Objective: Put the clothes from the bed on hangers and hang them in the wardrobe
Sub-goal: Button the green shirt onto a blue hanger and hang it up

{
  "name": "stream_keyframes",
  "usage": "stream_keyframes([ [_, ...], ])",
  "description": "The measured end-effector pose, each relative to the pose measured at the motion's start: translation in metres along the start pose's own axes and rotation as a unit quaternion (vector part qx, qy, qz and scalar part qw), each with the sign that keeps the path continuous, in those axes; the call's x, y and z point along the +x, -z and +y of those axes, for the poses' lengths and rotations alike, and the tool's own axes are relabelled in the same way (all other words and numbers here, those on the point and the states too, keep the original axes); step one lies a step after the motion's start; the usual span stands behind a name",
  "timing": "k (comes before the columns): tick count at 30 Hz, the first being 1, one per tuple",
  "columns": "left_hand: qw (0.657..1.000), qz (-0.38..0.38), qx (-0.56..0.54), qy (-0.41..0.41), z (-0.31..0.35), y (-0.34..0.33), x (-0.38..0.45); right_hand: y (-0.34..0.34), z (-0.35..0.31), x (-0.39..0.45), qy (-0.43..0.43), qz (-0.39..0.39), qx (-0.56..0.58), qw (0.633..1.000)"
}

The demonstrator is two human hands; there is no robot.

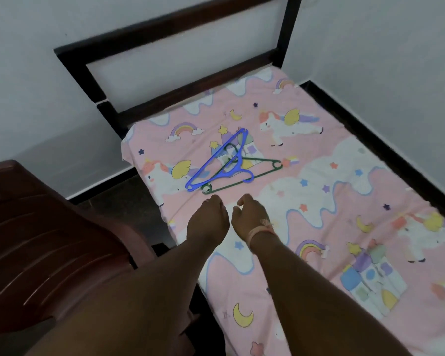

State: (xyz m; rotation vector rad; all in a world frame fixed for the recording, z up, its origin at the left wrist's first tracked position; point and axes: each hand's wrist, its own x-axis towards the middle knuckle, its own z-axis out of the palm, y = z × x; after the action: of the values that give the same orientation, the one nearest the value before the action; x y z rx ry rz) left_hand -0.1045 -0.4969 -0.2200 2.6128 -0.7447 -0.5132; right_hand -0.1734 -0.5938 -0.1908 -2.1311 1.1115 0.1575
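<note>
Lying crossed on the pink unicorn sheet (332,201) toward the far end of the bed were your two hangers: the blue hanger (217,160) on top, the green hanger (244,178) beneath it, their hooks tangled near the middle.

Clothes: none showed on the sheet, and the wardrobe was out of view.

Left hand (208,219): just near of the green hanger's left loop, fingers loosely curled downward, holding nothing.

Right hand (251,217): beside the left, also near of the hangers, fingers loosely curled, holding nothing; a pink band (261,231) sat at the wrist.

Step in hand, as a judgement: you were reaching for the hangers.
- Take the blue one first, since it lay on top; lifting the green from under it would likely drag both.
- Grip at the shoulder bar, not the hook, so the hooks could slip apart.
- Steady the green with your other hand while you drew the blue clear.

Surroundings: dark wooden headboard (190,29) at the far end against a pale wall; a dark reddish plastic chair (49,247) at near left, close to your left forearm.
</note>
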Motion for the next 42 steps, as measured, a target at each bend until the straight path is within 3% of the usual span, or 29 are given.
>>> stream_keyframes([
  [8, 0.999, 0.008, -0.022, 0.029, -0.051, -0.096, 0.128, -0.072, 0.047, 0.135, 0.03, -0.021, -0.032, 0.999],
  [13, 0.997, 0.005, 0.021, 0.079, -0.108, -0.13, 0.18, -0.126, 0.091, 0.178, 0.047, -0.052, -0.033, 0.997],
  [17, 0.988, 0.02, 0.138, 0.059, -0.126, -0.149, 0.212, -0.15, 0.099, 0.211, 0.058, -0.041, -0.023, 0.997],
  [21, 0.971, 0.093, 0.214, 0.049, -0.13, -0.164, 0.221, -0.16, 0.101, 0.223, 0.055, -0.01, -0.016, 0.998],
  [26, 0.966, 0.23, 0.111, 0.049, -0.123, -0.167, 0.201, -0.165, 0.114, 0.204, 0.066, 0.072, 0.087, 0.991],
  [28, 0.96, 0.28, 0.006, 0.016, -0.11, -0.173, 0.182, -0.163, 0.12, 0.192, 0.035, 0.129, 0.17, 0.976],
  [30, 0.962, 0.224, -0.153, -0.011, -0.09, -0.183, 0.153, -0.16, 0.126, 0.182, -0.021, 0.173, 0.256, 0.951],
  [32, 0.959, 0.162, -0.231, -0.04, -0.066, -0.195, 0.12, -0.155, 0.136, 0.172, -0.091, 0.21, 0.34, 0.912],
  [36, 0.957, 0.099, -0.267, -0.051, -0.027, -0.228, 0.067, -0.138, 0.171, 0.15, -0.197, 0.304, 0.495, 0.79],
  [37, 0.961, 0.08, -0.263, -0.037, -0.025, -0.237, 0.056, -0.133, 0.182, 0.144, -0.213, 0.327, 0.499, 0.774],
  [40, 0.971, 0.039, -0.233, 0.028, -0.033, -0.262, 0.02, -0.124, 0.216, 0.121, -0.246, 0.347, 0.483, 0.766],
  [42, 0.975, 0.042, -0.204, 0.083, -0.048, -0.271, 0.007, -0.127, 0.229, 0.109, -0.252, 0.32, 0.488, 0.772],
])
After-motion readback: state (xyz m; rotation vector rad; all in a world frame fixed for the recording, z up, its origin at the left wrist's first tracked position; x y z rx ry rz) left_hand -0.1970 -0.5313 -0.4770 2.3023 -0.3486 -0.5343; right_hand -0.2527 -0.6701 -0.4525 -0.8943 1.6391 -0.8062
